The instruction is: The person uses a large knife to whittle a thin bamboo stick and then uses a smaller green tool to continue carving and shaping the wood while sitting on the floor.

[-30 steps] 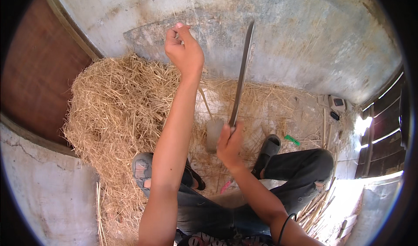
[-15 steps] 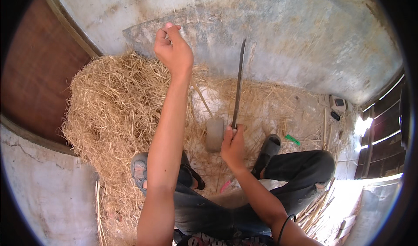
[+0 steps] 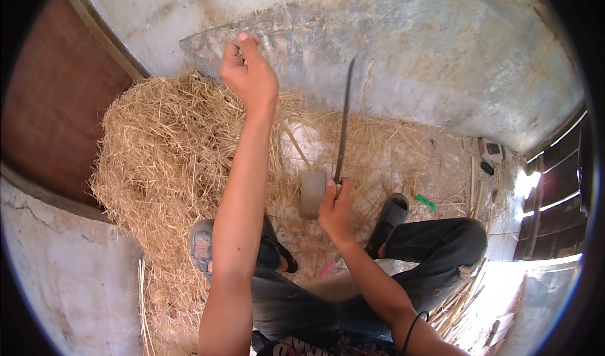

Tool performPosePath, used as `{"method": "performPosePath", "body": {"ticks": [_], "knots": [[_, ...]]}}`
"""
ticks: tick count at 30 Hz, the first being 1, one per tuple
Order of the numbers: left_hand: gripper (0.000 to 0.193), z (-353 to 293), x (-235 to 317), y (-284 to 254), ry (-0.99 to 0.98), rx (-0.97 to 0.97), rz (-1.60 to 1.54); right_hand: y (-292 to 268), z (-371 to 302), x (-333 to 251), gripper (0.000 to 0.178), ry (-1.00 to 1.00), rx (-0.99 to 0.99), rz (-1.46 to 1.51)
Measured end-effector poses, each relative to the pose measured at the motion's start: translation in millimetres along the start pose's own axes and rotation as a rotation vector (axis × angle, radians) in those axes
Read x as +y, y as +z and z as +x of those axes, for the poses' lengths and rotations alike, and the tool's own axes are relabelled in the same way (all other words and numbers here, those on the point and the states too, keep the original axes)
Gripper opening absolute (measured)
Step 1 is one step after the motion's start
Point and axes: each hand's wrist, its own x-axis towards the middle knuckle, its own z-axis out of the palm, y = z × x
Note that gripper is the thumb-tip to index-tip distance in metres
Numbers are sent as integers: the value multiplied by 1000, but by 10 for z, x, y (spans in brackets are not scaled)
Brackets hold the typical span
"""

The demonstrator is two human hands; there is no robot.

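A long, narrow-bladed knife points away from me, its dark blade standing out in front of the wall. My right hand is wrapped round its handle, with the thumb lying along the near end. Just left of that hand is a grey rectangular block, like a whetstone, apart from the blade. My left hand is raised above the straw pile, fingers curled in and thumb up. No object shows in it.
Straw litters the ground between my sandalled feet. A stick leans near the block. A concrete wall curves across the far side. To the right lie a green scrap and a small black object.
The knife has turned slightly, its blade now showing narrower and its tip a little lower and left. Both hands have stayed nearly in place.
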Motion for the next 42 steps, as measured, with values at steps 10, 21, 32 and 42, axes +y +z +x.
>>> {"method": "performPosePath", "body": {"ticks": [10,21,32,42], "knots": [[33,-39,16,48,56,-8,-6,-18,76,617,49,283,-172,-302],[33,22,-31,14,39,1,12,178,-169,534,39,-121,-77,-484],[33,135,-155,-166,100,44,15,122,-16,-103,37,148,-220,24],[32,-1,23,-131,39,151,180,233,-501,648,41,241,-175,-293]]}}
